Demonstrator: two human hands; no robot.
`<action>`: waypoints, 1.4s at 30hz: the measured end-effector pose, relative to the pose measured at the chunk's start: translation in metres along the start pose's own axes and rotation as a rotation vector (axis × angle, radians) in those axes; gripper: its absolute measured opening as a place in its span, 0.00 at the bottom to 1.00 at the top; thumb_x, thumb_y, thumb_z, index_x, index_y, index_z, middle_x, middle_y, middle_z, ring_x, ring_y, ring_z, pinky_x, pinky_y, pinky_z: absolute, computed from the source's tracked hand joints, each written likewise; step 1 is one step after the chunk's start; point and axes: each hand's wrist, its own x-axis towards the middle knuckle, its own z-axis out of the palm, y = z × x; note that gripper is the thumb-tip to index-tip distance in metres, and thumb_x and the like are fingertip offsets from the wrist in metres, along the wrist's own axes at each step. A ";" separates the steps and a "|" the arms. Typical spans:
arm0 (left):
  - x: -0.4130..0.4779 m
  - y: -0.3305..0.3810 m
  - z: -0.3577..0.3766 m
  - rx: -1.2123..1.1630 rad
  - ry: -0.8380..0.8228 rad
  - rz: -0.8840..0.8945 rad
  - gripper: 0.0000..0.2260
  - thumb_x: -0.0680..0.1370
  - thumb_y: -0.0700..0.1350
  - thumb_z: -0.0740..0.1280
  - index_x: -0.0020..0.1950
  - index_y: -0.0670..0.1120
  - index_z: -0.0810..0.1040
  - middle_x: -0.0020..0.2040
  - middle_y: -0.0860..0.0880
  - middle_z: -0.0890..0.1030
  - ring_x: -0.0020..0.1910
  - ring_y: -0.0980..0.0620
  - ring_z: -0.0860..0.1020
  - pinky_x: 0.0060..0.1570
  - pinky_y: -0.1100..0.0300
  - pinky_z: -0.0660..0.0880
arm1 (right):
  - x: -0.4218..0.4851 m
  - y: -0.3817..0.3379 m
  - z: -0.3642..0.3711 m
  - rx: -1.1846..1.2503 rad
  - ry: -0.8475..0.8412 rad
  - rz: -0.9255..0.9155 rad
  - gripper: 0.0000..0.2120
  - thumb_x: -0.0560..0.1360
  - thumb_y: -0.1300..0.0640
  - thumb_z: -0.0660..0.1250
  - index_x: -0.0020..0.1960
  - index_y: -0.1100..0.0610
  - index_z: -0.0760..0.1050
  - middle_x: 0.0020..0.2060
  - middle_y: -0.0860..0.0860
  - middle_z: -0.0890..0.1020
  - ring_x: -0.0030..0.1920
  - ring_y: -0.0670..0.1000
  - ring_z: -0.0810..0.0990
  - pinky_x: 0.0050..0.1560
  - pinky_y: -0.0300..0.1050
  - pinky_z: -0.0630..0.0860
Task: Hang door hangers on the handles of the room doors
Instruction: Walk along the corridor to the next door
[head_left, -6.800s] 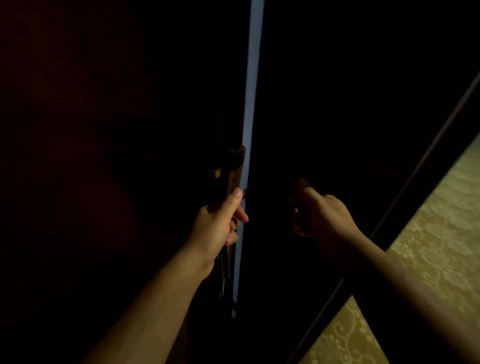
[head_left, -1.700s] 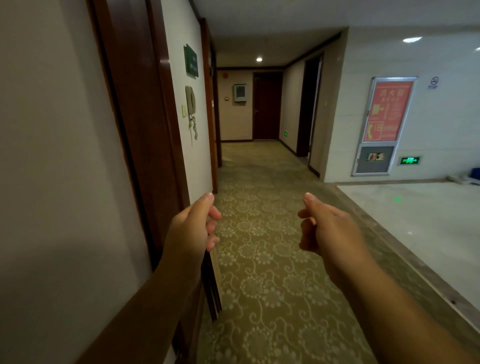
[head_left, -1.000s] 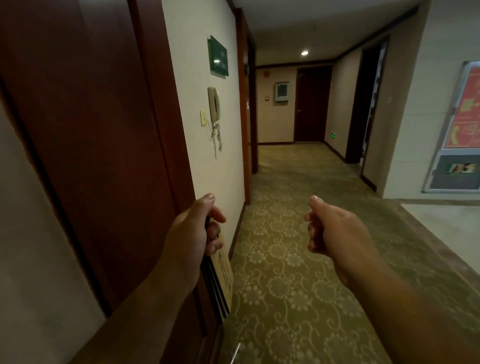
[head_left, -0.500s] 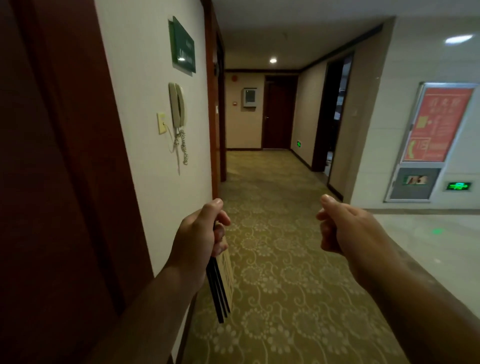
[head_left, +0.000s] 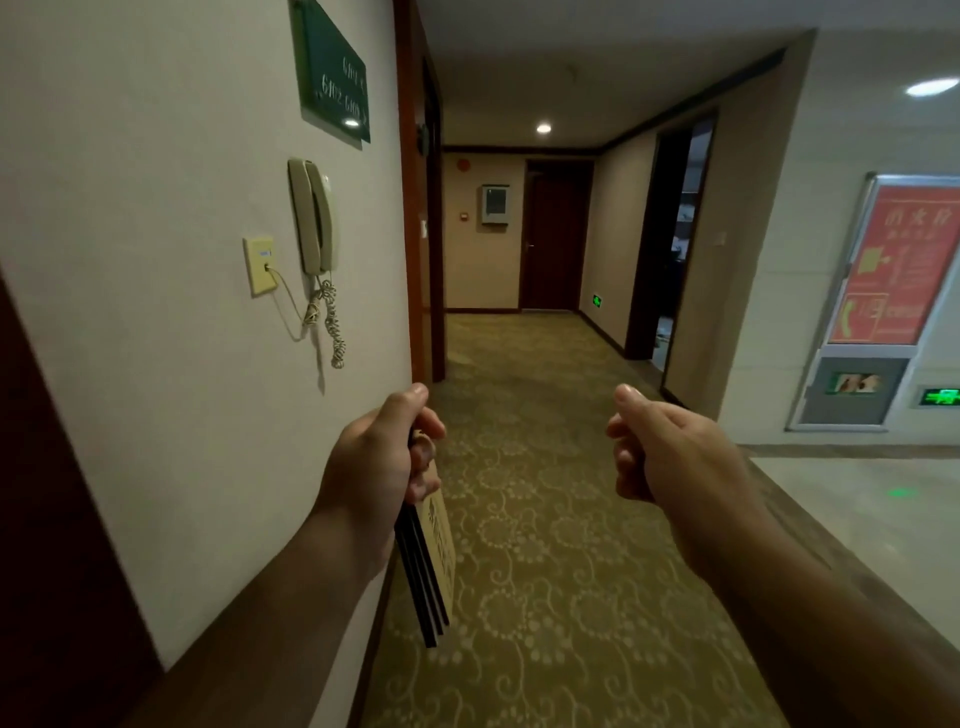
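The left hand (head_left: 374, 457) grips a stack of door hangers (head_left: 434, 566) at seven o'clock; the right hand (head_left: 670, 452), at four o'clock, has empty curled fingers (head_left: 626, 453).

Thin stack of hangers (head_left: 432, 564), dark-edged, tan printed face rightward, dangling from left hand (head_left: 376, 457) beside the wall. Far door (head_left: 553, 234) dark, shut.

The floor (head_left: 545, 519) is covered with matt patterned carpet. The wall phone (head_left: 311, 218) is made of smooth plastic. The door hangers (head_left: 441, 545) are seen as matt card.
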 end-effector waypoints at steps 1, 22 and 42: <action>0.017 -0.003 0.002 0.001 0.014 0.004 0.17 0.81 0.53 0.60 0.39 0.42 0.73 0.27 0.49 0.64 0.24 0.54 0.63 0.38 0.53 0.67 | 0.021 0.005 0.005 0.019 -0.005 0.007 0.18 0.79 0.45 0.61 0.46 0.59 0.78 0.30 0.50 0.75 0.32 0.49 0.74 0.37 0.45 0.74; 0.379 -0.081 0.030 -0.008 0.077 0.006 0.16 0.80 0.51 0.62 0.36 0.43 0.74 0.28 0.50 0.65 0.23 0.54 0.62 0.35 0.55 0.66 | 0.382 0.086 0.099 0.093 -0.056 0.066 0.18 0.79 0.44 0.63 0.46 0.59 0.78 0.29 0.50 0.74 0.32 0.49 0.73 0.36 0.45 0.72; 0.751 -0.179 0.091 0.061 0.118 -0.041 0.17 0.81 0.52 0.61 0.39 0.42 0.74 0.27 0.49 0.65 0.23 0.54 0.64 0.42 0.51 0.71 | 0.737 0.174 0.153 -0.040 0.053 0.048 0.20 0.77 0.40 0.61 0.42 0.56 0.79 0.31 0.51 0.76 0.33 0.50 0.75 0.38 0.47 0.73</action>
